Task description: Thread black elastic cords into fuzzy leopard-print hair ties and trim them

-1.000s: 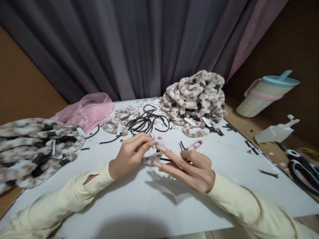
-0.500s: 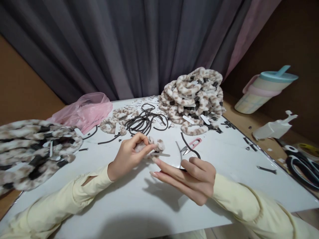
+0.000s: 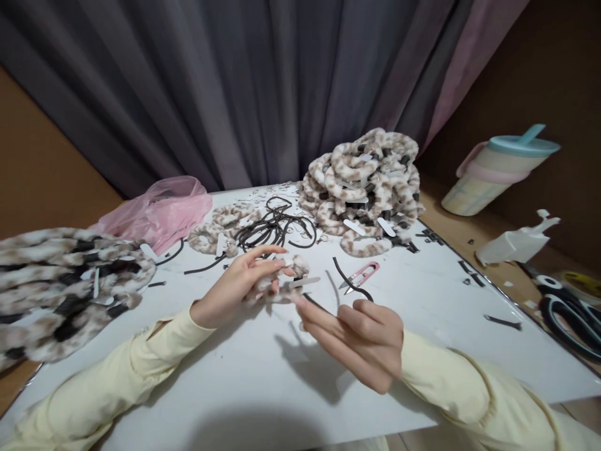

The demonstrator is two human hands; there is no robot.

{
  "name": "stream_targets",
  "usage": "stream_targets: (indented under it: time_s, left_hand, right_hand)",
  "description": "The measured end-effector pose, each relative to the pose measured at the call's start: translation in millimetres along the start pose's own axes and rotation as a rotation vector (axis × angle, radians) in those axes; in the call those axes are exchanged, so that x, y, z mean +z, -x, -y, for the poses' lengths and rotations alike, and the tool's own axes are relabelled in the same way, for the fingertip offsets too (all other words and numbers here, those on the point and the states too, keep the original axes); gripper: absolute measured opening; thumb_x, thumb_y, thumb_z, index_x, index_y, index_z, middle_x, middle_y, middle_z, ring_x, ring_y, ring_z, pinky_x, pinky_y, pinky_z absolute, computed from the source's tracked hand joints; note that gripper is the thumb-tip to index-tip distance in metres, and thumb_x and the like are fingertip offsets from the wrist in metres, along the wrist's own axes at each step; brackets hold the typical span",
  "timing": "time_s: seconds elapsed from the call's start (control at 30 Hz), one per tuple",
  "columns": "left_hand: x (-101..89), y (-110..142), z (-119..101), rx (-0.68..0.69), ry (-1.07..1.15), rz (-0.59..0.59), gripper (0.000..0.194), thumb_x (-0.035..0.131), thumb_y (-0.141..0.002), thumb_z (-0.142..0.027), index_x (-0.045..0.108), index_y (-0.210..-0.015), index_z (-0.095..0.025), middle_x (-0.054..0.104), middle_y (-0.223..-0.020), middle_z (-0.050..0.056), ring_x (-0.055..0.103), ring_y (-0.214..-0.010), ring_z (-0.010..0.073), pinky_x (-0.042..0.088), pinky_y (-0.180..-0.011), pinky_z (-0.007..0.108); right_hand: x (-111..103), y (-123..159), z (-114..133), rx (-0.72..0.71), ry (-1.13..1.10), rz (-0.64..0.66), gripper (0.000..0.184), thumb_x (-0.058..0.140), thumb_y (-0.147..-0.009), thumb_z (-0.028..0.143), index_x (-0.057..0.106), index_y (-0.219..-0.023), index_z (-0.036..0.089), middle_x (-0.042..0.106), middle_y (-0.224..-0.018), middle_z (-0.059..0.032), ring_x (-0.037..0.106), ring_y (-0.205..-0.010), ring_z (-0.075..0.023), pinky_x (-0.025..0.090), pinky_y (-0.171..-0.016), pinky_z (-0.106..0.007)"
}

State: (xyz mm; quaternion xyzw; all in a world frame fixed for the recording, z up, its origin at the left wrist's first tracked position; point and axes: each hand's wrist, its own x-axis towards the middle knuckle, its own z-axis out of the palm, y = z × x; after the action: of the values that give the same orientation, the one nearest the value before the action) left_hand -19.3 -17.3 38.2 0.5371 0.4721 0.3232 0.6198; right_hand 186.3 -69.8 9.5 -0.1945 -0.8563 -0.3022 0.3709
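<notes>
My left hand (image 3: 237,285) holds a small fluffy white-and-brown plush ring (image 3: 300,266) above the table, index finger stretched over it and the other fingers partly hidden. A white tag (image 3: 305,282) sticks out from the ring. My right hand (image 3: 357,341) grips a piece of black cord (image 3: 345,275) in its curled fingers. One cord end rises above the knuckles, and another runs toward the ring. The extended fingers of that hand reach close to the tag. Beyond it lie pink-handled thread snips (image 3: 364,274).
Coiled black cord (image 3: 272,228) lies mid-table. Plush rings are heaped at the back right (image 3: 370,188) and left (image 3: 61,282). A pink plastic bag (image 3: 164,210) lies behind. A tumbler (image 3: 502,172), white bottle (image 3: 516,241) and large scissors (image 3: 563,316) stand or lie at right.
My left fingers have gone from a pinch to a looser hold, index finger extended. More of the ring and tag shows. The cord's upper end has shifted left with my right hand.
</notes>
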Motion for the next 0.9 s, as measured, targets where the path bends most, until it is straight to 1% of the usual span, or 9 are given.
stream_targets:
  time_s: [0.07, 0.13, 0.23, 0.3, 0.4, 0.5, 0.6, 0.73, 0.9]
  left_hand:
    - [-6.4, -4.2, -3.4, -0.104, 0.088, 0.062, 0.022, 0.063, -0.076, -0.027, 0.062, -0.095, -0.015, 0.066, -0.082, 0.004, 0.056, -0.060, 0.0105, 0.041, -0.051, 0.019]
    - [-11.0, -6.7, -4.7, -0.162, 0.157, 0.132, 0.013, 0.065, -0.072, -0.018, 0.066, -0.083, -0.012, 0.066, -0.083, 0.005, 0.059, -0.070, 0.0127, 0.045, -0.063, 0.020]
    - [-11.8, -6.7, -3.9, -0.249, 0.219, 0.223, 0.008, 0.065, -0.070, -0.014, 0.066, -0.075, -0.009, 0.065, -0.073, 0.006, 0.059, -0.067, 0.0126, 0.045, -0.063, 0.020]
    - [-9.6, -5.5, -3.4, -0.306, 0.271, 0.239, 0.008, 0.064, -0.071, -0.016, 0.065, -0.073, -0.009, 0.064, -0.069, 0.005, 0.057, -0.061, 0.0114, 0.044, -0.059, 0.019]
    - [-6.8, -3.8, -4.9, -0.335, 0.310, 0.209, 0.013, 0.065, -0.073, -0.023, 0.063, -0.072, -0.010, 0.059, -0.063, 0.002, 0.050, -0.051, 0.0076, 0.038, -0.049, 0.018]
    - [-5.5, -3.1, -4.3, -0.297, 0.251, 0.246, 0.022, 0.066, -0.075, -0.031, 0.059, -0.070, -0.011, 0.050, -0.054, -0.003, 0.037, -0.043, 0.0030, 0.027, -0.041, 0.015]
    - [-1.5, -4.8, 8.4, -0.227, 0.178, 0.244, 0.026, 0.065, -0.075, -0.037, 0.055, -0.071, -0.013, 0.044, -0.047, -0.007, 0.030, -0.038, 0.0017, 0.023, -0.040, 0.016]
    - [9.2, -10.5, 39.9, 0.021, 0.065, 0.068, 0.032, 0.067, -0.071, -0.041, 0.048, -0.070, -0.014, 0.058, -0.056, -0.003, 0.039, -0.043, 0.0038, 0.029, -0.043, 0.016]
    - [11.4, -15.2, 58.6, 0.074, 0.009, 0.196, 0.031, 0.062, -0.075, -0.042, 0.047, -0.069, -0.015, 0.062, -0.062, 0.000, 0.046, -0.043, 0.0060, 0.034, -0.043, 0.018]
  right_hand:
    - [5.0, -0.2, -4.0, 0.052, -0.043, -0.046, 0.018, 0.048, -0.087, 0.010, 0.065, -0.094, 0.010, 0.066, -0.108, -0.0109, 0.050, -0.072, -0.0170, 0.038, -0.047, -0.031]
    - [10.2, -1.3, -6.9, 0.175, -0.127, -0.078, 0.023, 0.046, -0.086, 0.008, 0.064, -0.099, 0.010, 0.069, -0.102, -0.0108, 0.051, -0.067, -0.0168, 0.042, -0.050, -0.030]
    - [15.8, -5.5, -9.6, 0.468, -0.315, -0.118, 0.026, 0.047, -0.085, 0.006, 0.065, -0.101, 0.015, 0.071, -0.088, -0.0080, 0.054, -0.062, -0.0150, 0.044, -0.054, -0.028]
    - [16.4, -9.9, -13.1, 0.754, -0.497, -0.116, 0.020, 0.051, -0.086, 0.013, 0.068, -0.095, 0.017, 0.071, -0.081, -0.0056, 0.056, -0.062, -0.0141, 0.043, -0.054, -0.026]
    - [12.4, -17.0, -23.8, 1.241, -0.899, 0.075, 0.024, 0.054, -0.085, 0.035, 0.071, -0.092, 0.019, 0.067, -0.075, -0.0038, 0.055, -0.061, -0.0135, 0.040, -0.051, -0.024]
    - [7.3, -20.9, -35.7, 1.486, -1.320, 0.250, 0.032, 0.064, -0.076, 0.041, 0.069, -0.096, 0.017, 0.062, -0.069, -0.0022, 0.051, -0.059, -0.0112, 0.036, -0.051, -0.023]
    - [4.9, -20.4, -41.6, 1.541, -1.523, 0.267, 0.032, 0.074, -0.065, 0.035, 0.070, -0.090, 0.016, 0.062, -0.068, -0.0018, 0.051, -0.062, -0.0110, 0.037, -0.056, -0.023]
    - [5.9, -17.7, -42.8, 1.492, -1.404, 0.263, 0.022, 0.072, -0.069, 0.037, 0.070, -0.079, 0.017, 0.065, -0.067, -0.0029, 0.054, -0.064, -0.0127, 0.039, -0.061, -0.025]
    - [9.0, -18.9, -40.2, 1.357, -1.292, 0.377, 0.019, 0.070, -0.071, 0.036, 0.071, -0.074, 0.017, 0.069, -0.070, -0.0039, 0.059, -0.067, -0.0151, 0.044, -0.064, -0.026]
